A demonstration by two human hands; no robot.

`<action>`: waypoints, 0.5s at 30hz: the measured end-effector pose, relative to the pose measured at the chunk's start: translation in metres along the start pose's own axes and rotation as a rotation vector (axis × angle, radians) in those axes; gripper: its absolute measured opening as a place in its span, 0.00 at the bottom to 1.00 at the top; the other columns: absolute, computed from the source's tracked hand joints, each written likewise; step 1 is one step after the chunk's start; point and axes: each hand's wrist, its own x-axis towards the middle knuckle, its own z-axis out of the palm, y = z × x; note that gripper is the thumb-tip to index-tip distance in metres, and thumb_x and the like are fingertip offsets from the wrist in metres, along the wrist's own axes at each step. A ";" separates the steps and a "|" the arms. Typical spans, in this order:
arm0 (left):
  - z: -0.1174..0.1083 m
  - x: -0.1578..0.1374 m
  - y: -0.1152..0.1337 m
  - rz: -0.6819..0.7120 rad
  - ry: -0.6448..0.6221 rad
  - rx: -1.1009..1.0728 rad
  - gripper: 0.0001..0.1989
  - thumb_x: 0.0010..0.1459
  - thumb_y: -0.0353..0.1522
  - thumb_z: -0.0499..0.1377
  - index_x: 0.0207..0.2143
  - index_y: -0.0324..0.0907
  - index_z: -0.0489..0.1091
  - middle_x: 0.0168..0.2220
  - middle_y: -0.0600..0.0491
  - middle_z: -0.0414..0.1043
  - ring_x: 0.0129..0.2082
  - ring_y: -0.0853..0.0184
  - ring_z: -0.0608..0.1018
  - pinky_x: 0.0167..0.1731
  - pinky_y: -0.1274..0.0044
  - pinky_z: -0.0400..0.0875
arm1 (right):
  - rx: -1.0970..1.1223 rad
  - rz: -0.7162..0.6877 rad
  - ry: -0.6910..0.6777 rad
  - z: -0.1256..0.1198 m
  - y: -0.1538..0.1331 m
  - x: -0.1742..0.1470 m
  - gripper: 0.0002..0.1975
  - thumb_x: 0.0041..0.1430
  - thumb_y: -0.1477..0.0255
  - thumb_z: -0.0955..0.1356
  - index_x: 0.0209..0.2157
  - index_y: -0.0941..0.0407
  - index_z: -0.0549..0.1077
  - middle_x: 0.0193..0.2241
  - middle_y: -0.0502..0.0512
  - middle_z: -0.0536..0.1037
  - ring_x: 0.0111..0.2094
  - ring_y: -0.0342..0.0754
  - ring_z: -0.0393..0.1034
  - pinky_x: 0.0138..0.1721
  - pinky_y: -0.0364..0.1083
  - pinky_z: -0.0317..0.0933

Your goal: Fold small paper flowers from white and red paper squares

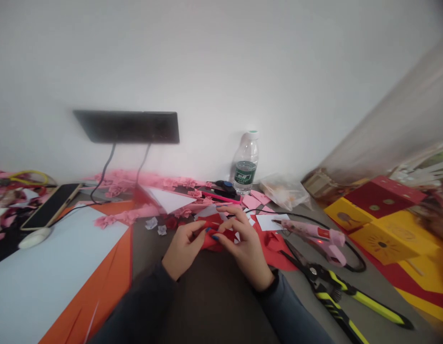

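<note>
My left hand and my right hand meet over the middle of the table. A piece of red paper is pinched between them, partly covered by the fingers. Both thumbs nearly touch, and blue nail polish shows on them. More red paper lies flat just beyond my right wrist. Small crumpled white paper bits lie to the left of my left hand. To the right of my right hand rests a pink hot glue gun with a small red light on.
Yellow-and-black pliers lie at the right front, near yellow and red boxes. A water bottle stands by the wall. Pink paper flowers spread along the back. At left are white sheets, a phone and a mouse.
</note>
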 end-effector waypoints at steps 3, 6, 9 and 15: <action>0.002 -0.002 0.000 -0.038 -0.038 -0.029 0.14 0.57 0.36 0.58 0.39 0.39 0.79 0.31 0.49 0.80 0.29 0.63 0.79 0.30 0.76 0.73 | 0.012 0.022 0.016 -0.001 0.001 0.001 0.07 0.57 0.71 0.71 0.25 0.54 0.72 0.46 0.58 0.75 0.50 0.57 0.69 0.51 0.59 0.60; 0.004 -0.005 -0.003 -0.088 0.081 -0.086 0.14 0.54 0.39 0.60 0.37 0.41 0.80 0.32 0.50 0.80 0.27 0.63 0.79 0.29 0.74 0.75 | 0.021 0.042 0.013 -0.001 0.001 0.001 0.07 0.57 0.71 0.70 0.25 0.53 0.72 0.44 0.58 0.76 0.48 0.56 0.69 0.50 0.58 0.61; 0.003 -0.008 -0.005 -0.086 0.206 -0.049 0.11 0.51 0.39 0.62 0.34 0.43 0.80 0.36 0.50 0.81 0.34 0.59 0.80 0.36 0.72 0.75 | 0.014 0.060 0.012 -0.002 0.002 0.001 0.09 0.57 0.71 0.71 0.24 0.54 0.71 0.43 0.57 0.77 0.47 0.57 0.69 0.50 0.58 0.59; 0.002 -0.008 -0.003 0.010 0.173 0.119 0.11 0.53 0.36 0.59 0.36 0.44 0.80 0.38 0.49 0.82 0.41 0.57 0.80 0.45 0.70 0.72 | 0.006 0.103 0.018 -0.002 0.002 0.000 0.10 0.56 0.70 0.71 0.24 0.54 0.69 0.41 0.58 0.77 0.46 0.56 0.69 0.49 0.57 0.60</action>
